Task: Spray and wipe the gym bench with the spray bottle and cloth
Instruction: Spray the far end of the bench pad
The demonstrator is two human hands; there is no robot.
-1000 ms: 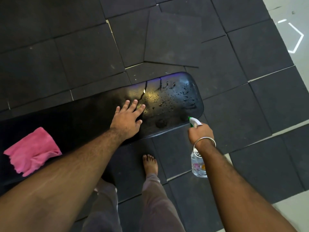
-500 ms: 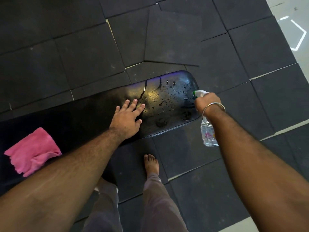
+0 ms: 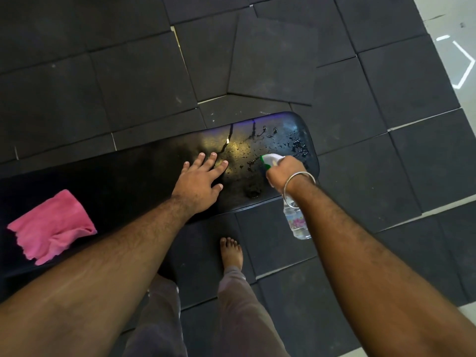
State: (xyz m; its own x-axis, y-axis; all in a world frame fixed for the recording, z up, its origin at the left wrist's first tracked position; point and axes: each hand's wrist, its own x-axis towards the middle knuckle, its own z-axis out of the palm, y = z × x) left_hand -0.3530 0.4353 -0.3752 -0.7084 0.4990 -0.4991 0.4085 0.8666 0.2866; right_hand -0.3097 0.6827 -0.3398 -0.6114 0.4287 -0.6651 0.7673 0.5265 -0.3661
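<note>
**Bench wet at its right end**

At lower left I see the pink cloth [image 3: 51, 226] crumpled on the black bench [image 3: 134, 176]. My left hand [image 3: 199, 182] lies flat, fingers spread, at centre. Right hand [image 3: 286, 170] grips the bottle [image 3: 296, 220] over beaded droplets.

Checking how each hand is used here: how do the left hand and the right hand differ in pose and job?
The left hand lies open, fingers spread flat on the black padded gym bench; the right hand is closed around the clear plastic spray bottle. The left holds nothing; the right wears a metal bangle. Both are over the bench's wet end, away from the pink cloth.
</note>
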